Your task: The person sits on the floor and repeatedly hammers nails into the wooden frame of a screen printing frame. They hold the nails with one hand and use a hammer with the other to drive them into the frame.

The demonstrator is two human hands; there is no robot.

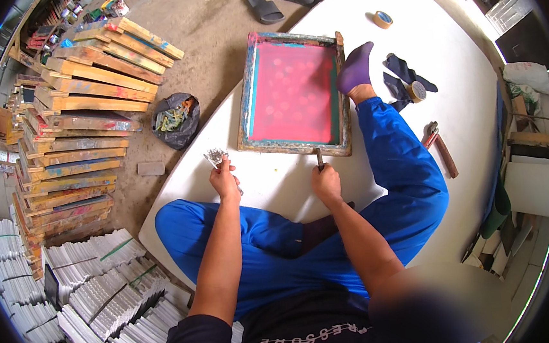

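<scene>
A wooden screen-printing frame (241, 119) with pink mesh (294, 92) lies on the white board in front of me. My right hand (326, 183) is closed around a narrow dark tool (319, 157), whose tip meets the frame's near edge; its exact kind is unclear. Left of the frame's near corner, my left hand (225, 180) grips a clump of small silvery pieces (214, 155), too fine to name. My purple-socked foot (356, 67) presses against the frame's right side.
Wooden frames (95, 108) stand stacked at left, above bundled white sheets (113, 294). A black bag of scraps (177, 120) sits beside the white board (467, 85). On the board lie tape rolls (382, 19), dark cloth strips (402, 68) and a wooden-handled tool (446, 158). Slippers (265, 8) lie beyond.
</scene>
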